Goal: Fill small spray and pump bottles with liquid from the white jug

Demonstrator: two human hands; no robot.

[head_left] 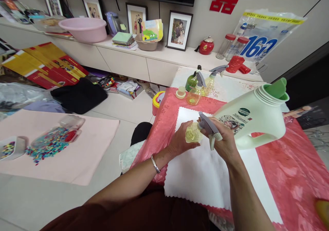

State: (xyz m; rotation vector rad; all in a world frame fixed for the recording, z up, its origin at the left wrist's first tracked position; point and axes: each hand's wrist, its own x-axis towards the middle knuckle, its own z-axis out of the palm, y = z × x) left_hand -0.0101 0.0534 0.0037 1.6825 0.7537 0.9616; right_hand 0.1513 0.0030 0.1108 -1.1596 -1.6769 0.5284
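My left hand (180, 137) is wrapped round a small clear spray bottle (193, 132) with pale yellow liquid in it. At the bottle's neck, my right hand (223, 135) grips the grey spray trigger head (208, 125). Whether the head is fully screwed on I cannot tell. Just beyond the right hand stands a large pale green detergent jug (262, 116), its green spout uncovered. Two more spray bottles with grey heads stand farther back, one a yellowish bottle (194, 94). Beside it is a small pale cap (180, 92).
A white scalloped mat (197, 176) lies on the red plastic table cover (290, 162). A dark green bottle (190, 82) stands at the back. Left, a pink sheet (97, 138) on the floor holds spilled colourful beads (51, 143). A cabinet (128, 60) runs along the wall.
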